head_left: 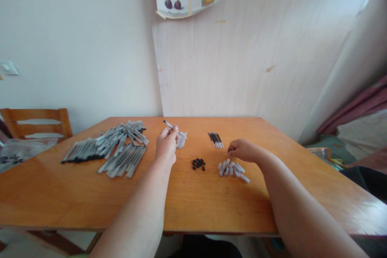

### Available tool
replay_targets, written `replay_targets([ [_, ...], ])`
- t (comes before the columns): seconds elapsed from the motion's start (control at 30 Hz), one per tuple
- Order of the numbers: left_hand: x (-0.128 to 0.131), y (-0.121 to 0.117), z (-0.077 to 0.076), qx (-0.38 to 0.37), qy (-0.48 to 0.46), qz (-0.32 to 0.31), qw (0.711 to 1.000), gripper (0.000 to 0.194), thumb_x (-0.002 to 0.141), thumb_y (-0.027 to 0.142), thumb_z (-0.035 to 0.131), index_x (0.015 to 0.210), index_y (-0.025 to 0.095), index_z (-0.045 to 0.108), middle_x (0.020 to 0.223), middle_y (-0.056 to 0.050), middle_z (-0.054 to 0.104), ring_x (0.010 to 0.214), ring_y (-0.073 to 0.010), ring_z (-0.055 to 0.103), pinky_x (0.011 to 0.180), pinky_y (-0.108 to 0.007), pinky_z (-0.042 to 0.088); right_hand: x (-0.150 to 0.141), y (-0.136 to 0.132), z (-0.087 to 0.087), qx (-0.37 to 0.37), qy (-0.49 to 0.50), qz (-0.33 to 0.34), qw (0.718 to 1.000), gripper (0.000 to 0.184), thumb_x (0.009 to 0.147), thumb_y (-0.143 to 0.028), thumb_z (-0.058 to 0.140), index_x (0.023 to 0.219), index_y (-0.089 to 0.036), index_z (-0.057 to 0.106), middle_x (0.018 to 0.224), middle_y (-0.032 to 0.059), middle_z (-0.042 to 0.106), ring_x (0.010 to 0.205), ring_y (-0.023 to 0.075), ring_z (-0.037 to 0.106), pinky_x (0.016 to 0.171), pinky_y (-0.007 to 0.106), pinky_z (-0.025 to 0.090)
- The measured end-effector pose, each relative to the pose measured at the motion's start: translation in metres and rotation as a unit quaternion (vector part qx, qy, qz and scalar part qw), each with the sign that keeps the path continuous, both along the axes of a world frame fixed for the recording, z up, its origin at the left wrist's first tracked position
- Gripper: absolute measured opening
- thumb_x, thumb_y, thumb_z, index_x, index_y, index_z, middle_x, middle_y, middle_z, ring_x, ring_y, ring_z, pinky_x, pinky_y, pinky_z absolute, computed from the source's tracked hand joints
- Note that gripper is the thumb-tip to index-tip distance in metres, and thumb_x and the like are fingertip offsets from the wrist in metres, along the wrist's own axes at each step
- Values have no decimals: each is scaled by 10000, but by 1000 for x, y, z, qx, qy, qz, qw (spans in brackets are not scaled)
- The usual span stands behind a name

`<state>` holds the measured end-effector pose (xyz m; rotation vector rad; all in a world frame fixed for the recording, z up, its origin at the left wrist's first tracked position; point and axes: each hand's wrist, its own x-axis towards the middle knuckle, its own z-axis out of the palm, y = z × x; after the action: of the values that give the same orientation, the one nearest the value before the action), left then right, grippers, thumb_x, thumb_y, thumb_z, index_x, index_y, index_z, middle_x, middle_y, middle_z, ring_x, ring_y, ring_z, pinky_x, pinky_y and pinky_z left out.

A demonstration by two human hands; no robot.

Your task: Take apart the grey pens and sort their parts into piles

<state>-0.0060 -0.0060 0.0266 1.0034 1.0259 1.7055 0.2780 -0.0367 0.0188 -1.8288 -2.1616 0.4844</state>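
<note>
My left hand (165,145) is closed around a slim clear pen (168,124) with a black end, held tilted above the table. Just beyond it lies a small bundle of whitish tubes (182,141), partly hidden by the hand. My right hand (243,150) has its fingers pinched together over the table; a tiny pale bit shows at the fingertips, too small to name. Close below it is a loose pile of translucent pen caps (231,168). Between the hands sit several small black plugs (198,164). Dark ink refills (215,140) lie in a row farther back.
Large heaps of clear pens (123,160) cover the left part of the wooden table (193,205). A wooden chair (39,124) and a plastic bag (21,151) are at the far left. The wall (211,68) stands behind the table.
</note>
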Motion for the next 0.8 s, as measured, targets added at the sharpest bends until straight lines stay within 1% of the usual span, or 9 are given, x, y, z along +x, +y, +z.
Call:
replay_targets([
  [0.07,1,0,-1,1,1,-9,1000,274,743,405,726,839,166,632,618,1,609,511,-91,547,469,-188,363,0,-1,1,-10,4,4,1000,121,695,-244,652,724,-172,744,670,24,683,645,152,585,600,243,397],
  [0.17,3,3,-4,-1,-13,-31,999,260,771,355,705,931,170,617,770,-61,702,668,-138,662,552,-206,438,-1,-3,3,-19,-15,7,1000,151,712,-270,639,727,-175,756,655,37,682,650,164,590,617,251,410],
  [0.3,7,4,-5,4,-40,-63,997,298,756,321,736,974,167,604,855,-77,719,744,-143,684,658,-242,501,-3,-2,6,-6,-44,8,999,201,740,-265,606,786,-153,767,690,70,693,690,175,597,644,251,412],
  [0.4,8,2,-3,0,-42,-93,995,364,734,400,766,963,158,620,870,-85,712,769,-147,681,690,-252,514,-6,-2,6,2,-43,17,999,209,757,-242,582,821,-154,760,717,61,692,702,167,589,640,241,396],
  [0.47,8,1,-2,-10,-47,-119,992,424,745,492,739,966,147,629,881,-103,707,796,-162,682,694,-257,519,-7,-2,5,-2,-40,25,999,192,757,-222,572,801,-159,748,723,52,688,700,162,580,630,237,382],
  [0.6,6,-3,2,-47,-94,-164,981,537,837,623,556,1004,118,629,918,-147,701,808,-185,684,684,-275,524,-8,-2,2,-2,-53,30,998,170,755,-186,539,721,-152,702,727,52,677,683,150,562,601,235,350],
  [0.67,5,-4,3,-66,-112,-185,974,492,898,566,488,1009,107,628,916,-154,702,793,-183,685,675,-275,518,-10,-2,2,35,-53,11,998,167,764,-191,522,714,-150,676,726,54,669,667,146,549,580,239,327],
  [0.73,7,-6,2,-75,-109,-192,972,331,919,410,513,1014,112,622,910,-143,706,779,-172,686,651,-258,499,-14,-1,3,81,-34,-9,996,171,784,-213,509,721,-153,657,714,50,659,649,142,537,564,244,309],
  [0.8,10,-7,-1,-71,-92,-193,974,189,876,246,568,1025,134,602,909,-123,714,757,-156,684,612,-230,465,-21,-1,3,111,9,-18,994,185,808,-248,503,721,-159,641,682,38,643,621,134,524,552,244,301],
])
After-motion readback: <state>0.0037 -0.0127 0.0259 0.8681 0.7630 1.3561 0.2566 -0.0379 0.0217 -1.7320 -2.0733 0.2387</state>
